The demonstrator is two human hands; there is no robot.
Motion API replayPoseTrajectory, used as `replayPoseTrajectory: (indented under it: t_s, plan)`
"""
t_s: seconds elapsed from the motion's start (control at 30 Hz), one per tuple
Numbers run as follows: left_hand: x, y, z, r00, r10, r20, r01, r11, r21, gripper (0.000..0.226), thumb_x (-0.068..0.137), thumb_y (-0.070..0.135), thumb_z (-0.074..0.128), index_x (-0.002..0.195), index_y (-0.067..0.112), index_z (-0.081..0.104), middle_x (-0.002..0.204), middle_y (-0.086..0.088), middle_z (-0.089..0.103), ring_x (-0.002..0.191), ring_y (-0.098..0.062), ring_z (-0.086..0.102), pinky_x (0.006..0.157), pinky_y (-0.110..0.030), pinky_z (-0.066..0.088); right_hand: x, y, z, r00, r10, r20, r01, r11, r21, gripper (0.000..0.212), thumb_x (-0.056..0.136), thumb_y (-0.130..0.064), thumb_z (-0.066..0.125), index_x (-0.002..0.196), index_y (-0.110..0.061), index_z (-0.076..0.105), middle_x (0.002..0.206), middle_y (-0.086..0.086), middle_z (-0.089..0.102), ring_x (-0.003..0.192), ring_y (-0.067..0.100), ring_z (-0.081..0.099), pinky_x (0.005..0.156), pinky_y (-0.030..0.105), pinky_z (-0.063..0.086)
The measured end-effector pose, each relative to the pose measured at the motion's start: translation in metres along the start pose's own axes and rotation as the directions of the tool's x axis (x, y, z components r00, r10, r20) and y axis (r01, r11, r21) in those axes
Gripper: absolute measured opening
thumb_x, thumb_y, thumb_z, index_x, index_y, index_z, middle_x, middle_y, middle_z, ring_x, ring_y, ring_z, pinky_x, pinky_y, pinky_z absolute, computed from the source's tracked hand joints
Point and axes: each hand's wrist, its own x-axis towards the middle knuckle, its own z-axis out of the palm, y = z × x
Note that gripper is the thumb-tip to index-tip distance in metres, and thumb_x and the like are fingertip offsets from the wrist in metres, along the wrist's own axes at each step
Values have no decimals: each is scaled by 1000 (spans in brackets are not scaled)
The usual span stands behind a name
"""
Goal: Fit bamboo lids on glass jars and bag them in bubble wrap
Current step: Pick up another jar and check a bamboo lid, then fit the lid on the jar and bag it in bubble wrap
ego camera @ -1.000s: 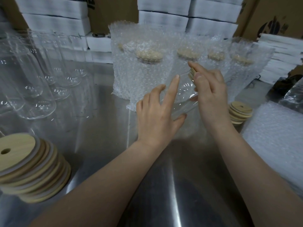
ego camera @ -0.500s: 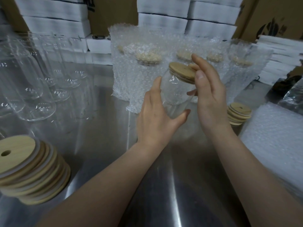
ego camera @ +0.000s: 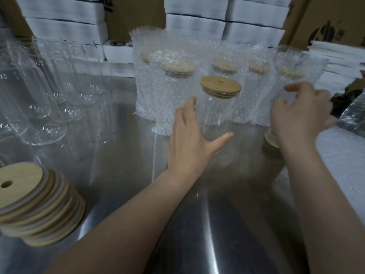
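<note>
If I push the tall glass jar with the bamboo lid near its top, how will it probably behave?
Tall and narrow, the glass jar would likely tip rather than slide. Its smooth clear wall probably feels slippery, and it could break if it falls.

There is one unwrapped jar (ego camera: 217,117) with one lid (ego camera: 220,86), five wrapped jars (ego camera: 178,84) (counted by the lids under the wrap) and two piles of lids: left pile (ego camera: 37,206), right pile (ego camera: 271,139). The empty jars (ego camera: 49,107) are too blurred to count.
</note>
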Motion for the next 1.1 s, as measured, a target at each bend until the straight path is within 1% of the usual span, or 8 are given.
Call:
replayPoseTrajectory:
  t_s: [0.17,0.3,0.47,0.63,0.7,0.77,0.87,1.1]
  plan:
    - [2,-1,3,1000,5,24,-5,1000,6,108,69,55,79,152,14,24,122,-6,35,105,-17,46,93,-24,43,28,32,-11,935,322,150,-280,928,-244,43,85,-15,59,128,-22,55,146,20,33,138,39,26,112,45,22]
    - [2,1,5,998,-65,17,67,990,-123,95,68,42,85,140,11,32,124,-6,41,113,-20,47,100,-33,43,42,53,-12,879,399,262,-326,902,-283,46,87,-15,62,132,-17,54,147,22,34,137,41,31,113,50,32]
    - [2,-1,5,995,-104,13,104,991,-81,69,71,48,81,118,15,41,117,-1,51,110,-23,51,90,-43,47,45,63,-10,854,417,311,-320,892,-319,40,92,-11,59,131,-14,57,146,23,39,137,42,33,111,42,31]
    - [4,-4,4,994,-110,-8,110,994,-6,66,78,53,73,130,18,52,111,-2,51,97,-19,55,86,-37,49,45,68,-8,849,409,333,-310,898,-313,34,93,-11,59,127,-11,60,146,26,40,135,43,36,109,43,34]
    - [4,-4,4,990,-139,39,140,990,-35,68,82,52,70,137,20,48,95,-3,63,92,-21,61,86,-41,50,45,70,-8,859,373,349,-279,915,-291,35,92,-8,59,126,-7,61,140,28,46,131,44,42,111,47,37]
    - [3,-3,5,984,-161,75,166,984,-70,68,85,48,68,142,21,43,72,6,61,83,-20,64,84,-44,52,45,72,-8,871,341,354,-254,929,-269,35,90,-3,58,125,-6,61,135,28,52,129,43,45,110,51,38]
    - [1,-2,7,981,-178,71,185,977,-103,66,87,39,69,142,21,38,61,12,56,75,-11,63,79,-39,52,45,73,-9,883,326,337,-260,939,-226,38,88,0,57,125,-5,62,131,27,56,126,42,50,109,51,40]
    - [1,-3,5,984,-177,20,178,975,-132,23,91,24,60,100,26,38,59,10,53,65,-9,58,65,-40,48,44,71,-14,931,272,241,-249,961,-121,40,85,2,55,122,-8,64,130,25,57,119,43,54,103,49,45]
